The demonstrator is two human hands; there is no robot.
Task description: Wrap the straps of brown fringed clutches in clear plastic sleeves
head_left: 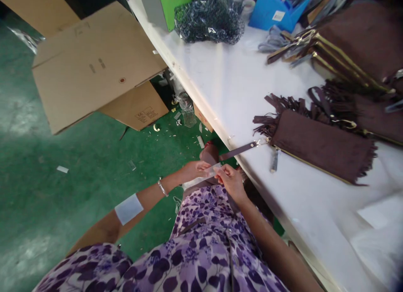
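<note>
Off the table's edge, my left hand [195, 171] and my right hand [232, 182] meet over my lap. Between them is a translucent plastic strip [211, 171], pinched by my right thumb and fingers and gripped at its other side by my left hand. Just beyond the hands, a brown wrist strap [239, 151] hangs over the edge. It is clipped to a brown fringed pouch [321, 145] lying on the table, with a wrapped zipper pull [274, 161] at its side. A pale translucent sheet [129, 209] lies on my left forearm.
More brown bags [359, 35] with gold zippers are piled at the right of the white table [220, 77]. Toward the back sit a plastic-wrapped dark bundle [209, 19] and a blue holder [277, 10]. Cardboard boxes [94, 65] and scraps cover parts of the green floor [94, 199].
</note>
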